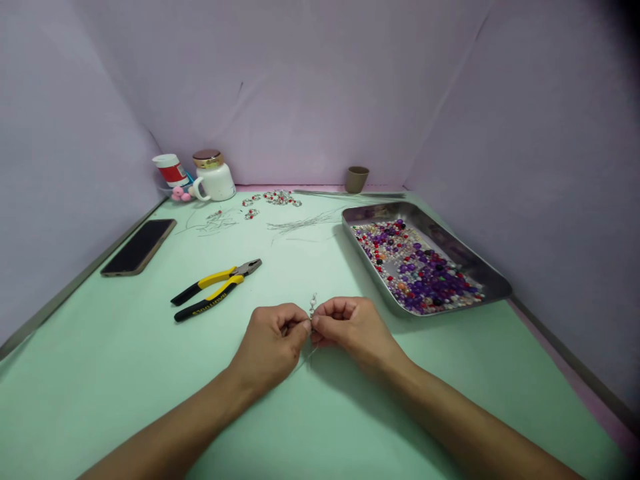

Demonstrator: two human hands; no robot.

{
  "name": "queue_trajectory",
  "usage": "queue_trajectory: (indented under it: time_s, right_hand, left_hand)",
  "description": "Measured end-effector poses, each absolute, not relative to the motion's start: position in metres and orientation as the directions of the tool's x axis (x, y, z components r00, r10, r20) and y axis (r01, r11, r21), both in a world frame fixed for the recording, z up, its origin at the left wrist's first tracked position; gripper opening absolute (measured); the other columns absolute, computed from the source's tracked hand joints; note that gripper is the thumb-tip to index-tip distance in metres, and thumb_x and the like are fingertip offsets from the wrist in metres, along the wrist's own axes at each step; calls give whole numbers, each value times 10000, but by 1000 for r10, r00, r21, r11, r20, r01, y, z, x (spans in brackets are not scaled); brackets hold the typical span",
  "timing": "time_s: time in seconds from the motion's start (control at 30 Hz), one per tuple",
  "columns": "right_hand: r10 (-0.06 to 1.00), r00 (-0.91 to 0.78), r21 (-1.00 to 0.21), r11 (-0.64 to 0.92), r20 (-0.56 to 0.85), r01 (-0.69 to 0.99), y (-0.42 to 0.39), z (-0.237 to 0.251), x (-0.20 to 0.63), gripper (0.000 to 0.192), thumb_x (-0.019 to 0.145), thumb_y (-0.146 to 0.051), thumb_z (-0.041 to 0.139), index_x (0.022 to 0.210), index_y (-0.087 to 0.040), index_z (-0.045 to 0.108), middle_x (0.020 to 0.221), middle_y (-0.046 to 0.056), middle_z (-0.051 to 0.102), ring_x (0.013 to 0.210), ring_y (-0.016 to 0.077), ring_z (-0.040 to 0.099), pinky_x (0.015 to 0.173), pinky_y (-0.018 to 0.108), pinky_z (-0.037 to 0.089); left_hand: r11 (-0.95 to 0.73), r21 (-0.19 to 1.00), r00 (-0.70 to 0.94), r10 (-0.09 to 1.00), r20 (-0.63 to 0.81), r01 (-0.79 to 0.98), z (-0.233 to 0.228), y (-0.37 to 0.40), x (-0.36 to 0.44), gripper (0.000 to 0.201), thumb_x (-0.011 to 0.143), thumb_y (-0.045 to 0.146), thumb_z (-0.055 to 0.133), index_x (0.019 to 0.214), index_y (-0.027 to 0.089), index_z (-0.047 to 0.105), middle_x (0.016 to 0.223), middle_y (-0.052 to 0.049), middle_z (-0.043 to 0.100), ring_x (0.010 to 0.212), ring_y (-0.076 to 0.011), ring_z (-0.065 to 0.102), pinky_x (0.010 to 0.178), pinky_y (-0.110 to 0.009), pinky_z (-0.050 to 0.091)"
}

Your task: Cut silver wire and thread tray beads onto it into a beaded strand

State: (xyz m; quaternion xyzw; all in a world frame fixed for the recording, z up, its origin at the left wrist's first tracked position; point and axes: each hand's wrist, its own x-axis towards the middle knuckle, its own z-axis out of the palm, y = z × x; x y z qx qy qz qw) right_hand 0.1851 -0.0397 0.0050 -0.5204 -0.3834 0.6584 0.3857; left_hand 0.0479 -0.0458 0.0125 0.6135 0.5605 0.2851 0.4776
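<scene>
While both hands meet above the green table (pixel 125 373), left hand (pixel 273 343) and right hand (pixel 350 328) pinch a beaded wire (pixel 313 305) (beads poking up between the pressed fingertips).

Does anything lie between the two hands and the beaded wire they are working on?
Nothing visible does. The left hand and right hand both pinch the thin silver wire with small white beads directly. The yellow-and-black pliers and the metal tray of mixed beads lie off to the sides.
</scene>
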Motion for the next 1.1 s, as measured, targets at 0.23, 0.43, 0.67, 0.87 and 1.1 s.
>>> queue_trajectory:
  time_s: [0.23,0.43,0.67,0.87,1.1]
  right_hand:
    - [899,-204,-892,-422,-388,-162,-41,3,184,63,524,-83,564,543,-140,583,479,-28,561,474,85,527,540,222,460]
    - [879,-254,-852,-462,-403,-245,-42,3,184,36,540,-109,584,573,-123,578,512,-25,530,491,73,495,483,201,456]
    - [890,-310,-839,-431,-335,-330,-43,1,182,93,583,-167,626,652,-126,578,554,-28,517,518,72,485,477,211,476]
    - [905,-304,-868,-388,-296,-311,-43,-1,182,136,603,-210,657,691,-138,582,591,-31,520,523,64,468,471,195,463]
    - [926,-295,-885,-329,-234,-331,-44,-4,183,107,628,-206,655,682,-146,586,625,-36,485,548,45,430,442,134,403]
  left_hand:
    - [166,909,191,948,-253,382,18,-45,47,147,668,223,492,561,141,549,474,43,429,460,-77,341,424,-205,263]
    - [133,949,248,946,-207,285,16,-42,44,119,660,180,524,555,133,552,469,52,422,455,-58,325,423,-190,249]
    - [359,931,376,873,-310,-66,6,-35,37,101,630,187,603,563,140,545,387,75,406,336,-17,198,335,-182,114]
    - [428,897,344,863,-370,-109,6,-35,37,134,609,199,646,551,140,541,354,93,347,314,-7,166,320,-181,85]
    - [313,949,290,911,-293,-24,6,-38,37,155,642,209,625,523,126,572,358,88,312,347,-14,183,344,-183,112]
